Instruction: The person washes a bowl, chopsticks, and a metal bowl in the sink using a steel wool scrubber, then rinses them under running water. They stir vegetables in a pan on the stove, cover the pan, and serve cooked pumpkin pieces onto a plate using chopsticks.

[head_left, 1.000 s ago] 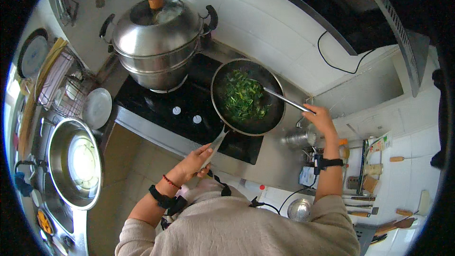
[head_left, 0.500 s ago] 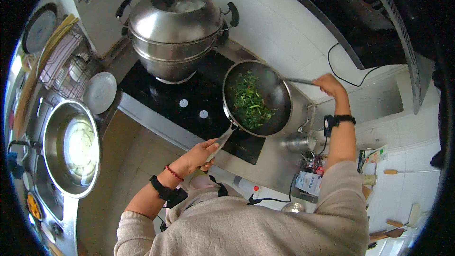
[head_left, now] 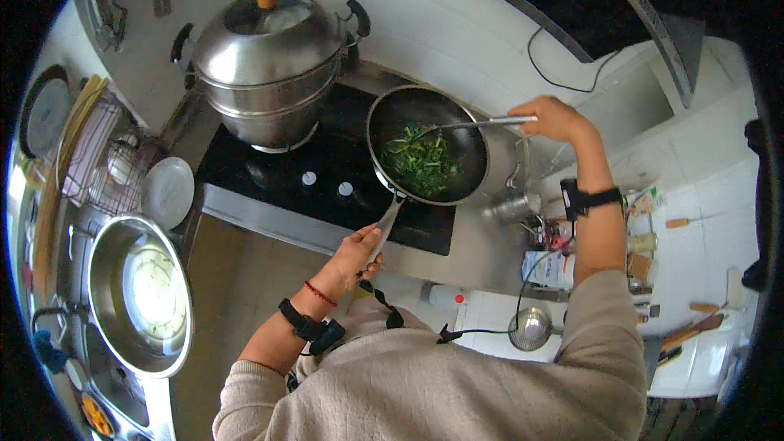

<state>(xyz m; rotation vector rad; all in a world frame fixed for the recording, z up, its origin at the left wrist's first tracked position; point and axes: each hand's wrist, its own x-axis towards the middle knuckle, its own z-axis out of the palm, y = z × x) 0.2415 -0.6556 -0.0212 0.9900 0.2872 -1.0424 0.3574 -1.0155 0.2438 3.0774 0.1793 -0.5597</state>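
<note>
At a black hob (head_left: pixel 273 189) by white tiles (head_left: pixel 441 24), one pot (head_left: pixel 265 61) is seen left, one pan (head_left: pixel 463 147) of greens (head_left: pixel 429 163) right; its handle (head_left: pixel 389 219) is gripped by the left hand (head_left: pixel 357 253), one utensil (head_left: pixel 490 122) by the right hand (head_left: pixel 555 118).

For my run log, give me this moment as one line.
left hand: grips pan handle | right hand: holds utensil, far end at greens | pan: greens inside | steamer pot: lidded

Before you, the black glass cooktop (head_left: pixel 265 175) carries a two-tier stainless-steel steamer (head_left: pixel 268 86) on its left, with your frying pan (head_left: pixel 449 112) over its right side; the adjoining steel counter (head_left: pixel 483 249) holds a metal vessel (head_left: pixel 516 206).
</note>
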